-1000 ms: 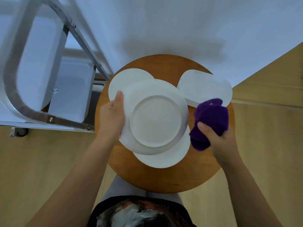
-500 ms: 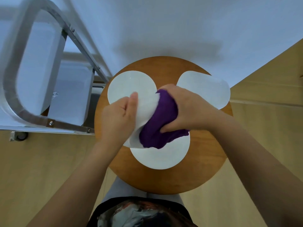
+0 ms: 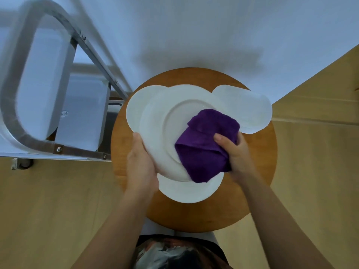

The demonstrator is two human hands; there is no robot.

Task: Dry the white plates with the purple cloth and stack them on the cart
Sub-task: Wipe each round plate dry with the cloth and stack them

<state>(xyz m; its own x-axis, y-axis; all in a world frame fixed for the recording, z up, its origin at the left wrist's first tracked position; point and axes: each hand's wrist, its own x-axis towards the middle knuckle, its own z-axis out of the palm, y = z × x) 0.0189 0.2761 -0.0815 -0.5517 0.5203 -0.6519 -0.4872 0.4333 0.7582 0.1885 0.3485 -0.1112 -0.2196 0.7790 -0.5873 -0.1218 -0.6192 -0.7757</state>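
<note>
Plate (image 3: pixel 161 133) turned face-up since earlier; right hand (image 3: pixel 236 152) presses cloth (image 3: pixel 206 146), seemingly wiping.

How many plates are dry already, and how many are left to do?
None looks stacked yet: no plate shows on the cart. In hand: the left hand holds one plate by its rim while the right hand wipes it with the cloth. Left: three plates on the round table, at far left, far right and near.

Since half a second ago, the round white plate (image 3: pixel 165 121) turned flat toward the camera; the crumpled purple cloth (image 3: pixel 206 146) slid onto its lower-right part.
</note>
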